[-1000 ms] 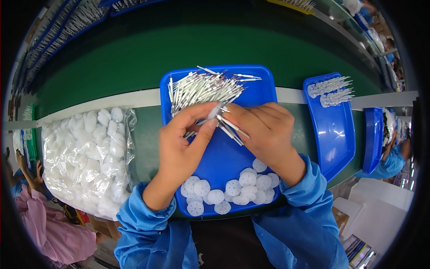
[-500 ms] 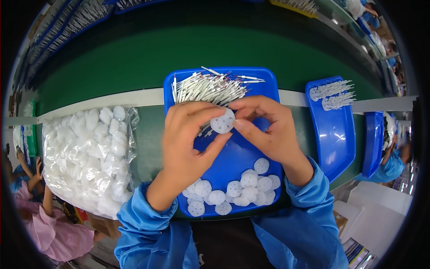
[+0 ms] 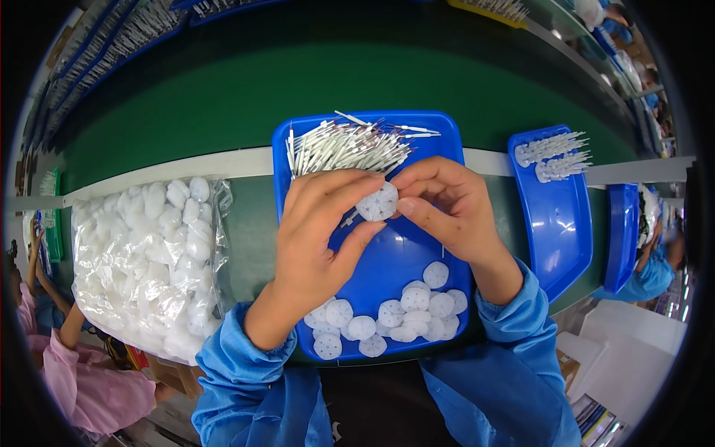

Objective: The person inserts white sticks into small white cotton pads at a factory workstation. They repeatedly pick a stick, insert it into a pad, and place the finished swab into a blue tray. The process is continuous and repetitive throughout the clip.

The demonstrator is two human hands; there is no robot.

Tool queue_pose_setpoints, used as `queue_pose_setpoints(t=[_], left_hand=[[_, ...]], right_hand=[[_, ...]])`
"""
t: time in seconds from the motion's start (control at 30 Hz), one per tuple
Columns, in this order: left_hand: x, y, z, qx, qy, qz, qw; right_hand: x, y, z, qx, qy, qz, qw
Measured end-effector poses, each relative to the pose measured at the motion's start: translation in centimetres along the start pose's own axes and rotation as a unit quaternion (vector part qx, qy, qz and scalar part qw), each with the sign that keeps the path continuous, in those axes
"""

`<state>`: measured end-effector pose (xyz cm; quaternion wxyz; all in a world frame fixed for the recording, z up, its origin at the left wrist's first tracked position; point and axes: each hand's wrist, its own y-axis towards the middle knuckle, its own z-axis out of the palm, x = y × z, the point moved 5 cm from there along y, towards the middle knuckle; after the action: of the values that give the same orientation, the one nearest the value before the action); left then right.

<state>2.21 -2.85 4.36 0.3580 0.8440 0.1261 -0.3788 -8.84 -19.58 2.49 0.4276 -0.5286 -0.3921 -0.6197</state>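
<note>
My left hand pinches a round white plastic disc with small holes, its flat face turned up toward me. At the disc's right edge, the thumb and forefinger of my right hand press together; whatever sits between them is hidden. A thin white tip shows just below that hand, and I cannot tell whether it is held. Both hands are above a blue tray. Thin white sticks, some with reddish ends, are heaped in its far part. Several similar discs lie in the near part.
A clear plastic bag full of white discs lies on the left. To the right, a second blue tray holds discs fitted with upright sticks. More loaded trays line the far edge of the green table. Other people sit at both sides.
Both hands have shifted very slightly to the right together with the disc. A thin white tip now shows below my right hand. At the far left, a person in pink has moved their arms.
</note>
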Motion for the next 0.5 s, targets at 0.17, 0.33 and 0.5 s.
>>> queue_pose_setpoints(t=[0.17,0.33,0.5], left_hand=[[-0.4,0.0,0.0,-0.021,0.03,0.014,0.999],[-0.7,0.0,0.1,-0.048,0.051,0.051,0.996],[-0.8,0.1,0.2,-0.036,0.042,0.05,0.997]], right_hand=[[-0.5,0.0,0.3,0.023,-0.023,-0.012,0.999],[-0.7,0.0,1.0,0.014,0.01,-0.02,1.0],[-0.9,-0.2,0.5,0.002,0.021,0.0,1.0]])
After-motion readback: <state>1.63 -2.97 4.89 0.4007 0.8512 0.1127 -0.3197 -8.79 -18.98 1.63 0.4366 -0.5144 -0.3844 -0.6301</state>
